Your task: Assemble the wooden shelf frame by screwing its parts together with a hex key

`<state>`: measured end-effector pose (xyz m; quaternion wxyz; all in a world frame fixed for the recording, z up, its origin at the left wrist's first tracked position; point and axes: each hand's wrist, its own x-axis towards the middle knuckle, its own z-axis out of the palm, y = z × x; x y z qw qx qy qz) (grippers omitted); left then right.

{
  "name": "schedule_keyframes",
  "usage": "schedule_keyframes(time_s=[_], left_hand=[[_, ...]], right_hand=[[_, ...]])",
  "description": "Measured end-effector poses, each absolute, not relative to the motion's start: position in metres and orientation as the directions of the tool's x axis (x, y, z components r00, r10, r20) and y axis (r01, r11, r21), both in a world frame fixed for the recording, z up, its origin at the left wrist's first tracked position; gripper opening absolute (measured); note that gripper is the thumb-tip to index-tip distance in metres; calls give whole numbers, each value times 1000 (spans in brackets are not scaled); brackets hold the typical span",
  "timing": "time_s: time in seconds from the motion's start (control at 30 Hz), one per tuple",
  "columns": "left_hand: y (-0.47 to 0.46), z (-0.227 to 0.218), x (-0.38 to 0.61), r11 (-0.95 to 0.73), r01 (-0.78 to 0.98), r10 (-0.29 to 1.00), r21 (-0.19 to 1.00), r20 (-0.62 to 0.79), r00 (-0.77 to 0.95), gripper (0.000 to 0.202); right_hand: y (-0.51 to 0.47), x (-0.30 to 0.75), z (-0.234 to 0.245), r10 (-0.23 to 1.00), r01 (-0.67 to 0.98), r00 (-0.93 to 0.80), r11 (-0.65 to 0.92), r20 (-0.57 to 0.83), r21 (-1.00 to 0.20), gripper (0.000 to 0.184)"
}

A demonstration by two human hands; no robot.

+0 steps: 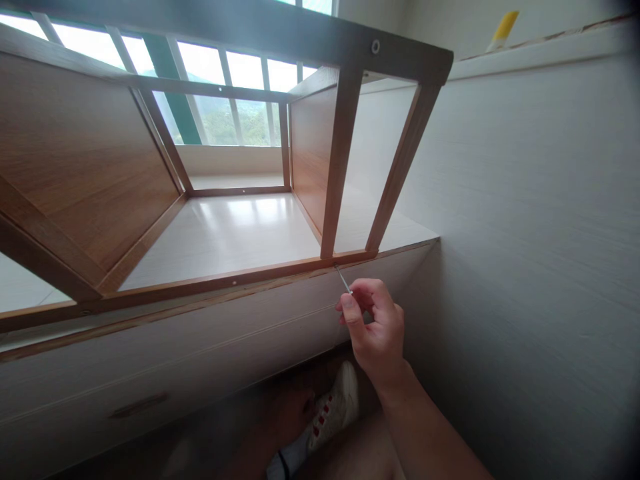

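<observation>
My right hand (377, 327) pinches a thin metal hex key (343, 279) between thumb and fingertips. The key's far end meets the bottom rail of a brown wooden frame (280, 268), just under an upright post (341, 167). Slatted sides and brown panels (85, 140) make up the frame, which rests on a pale wood-grain surface (225, 230). Low in the shadow, beside a white shoe, a dim shape appears to be my left hand (300, 403); its fingers are too dark to make out.
A pale wall panel (540, 173) rises close on the right. Behind the frame is a barred window (225, 120). A yellow-topped object (504, 28) shows at the upper right ledge. Below the surface's front edge, a drawer front (200, 360) faces my legs and a white shoe (337, 407).
</observation>
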<state>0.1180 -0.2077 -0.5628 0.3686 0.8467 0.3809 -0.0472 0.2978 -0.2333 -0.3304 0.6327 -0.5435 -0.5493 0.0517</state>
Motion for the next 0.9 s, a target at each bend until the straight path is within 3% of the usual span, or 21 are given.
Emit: schedule_keyframes(time_s=[0.13, 0.33, 0.43, 0.63, 0.77, 0.9], left_hand=[[-208, -565, 119, -435, 680, 611, 590, -361, 704, 15], [-208, -561, 119, -423, 682, 615, 597, -364, 700, 15], [-208, -562, 119, -422, 681, 614, 599, -363, 700, 15], [-207, -568, 119, -416, 687, 615, 596, -372, 695, 16], [-207, -567, 119, -419, 689, 618, 592, -370, 694, 15], [-208, -564, 119, -425, 695, 623, 580, -370, 689, 15]], right_hand=[[-234, 296, -325, 679, 516, 386, 402, 624, -756, 12], [-234, 290, -320, 787, 217, 402, 415, 468, -884, 41], [-234, 289, -319, 792, 201, 399, 416, 462, -887, 42], [-233, 294, -317, 763, 389, 377, 384, 525, -837, 46], [-234, 297, -313, 702, 623, 343, 327, 624, -711, 43], [-235, 298, -310, 649, 735, 309, 301, 696, -607, 38]])
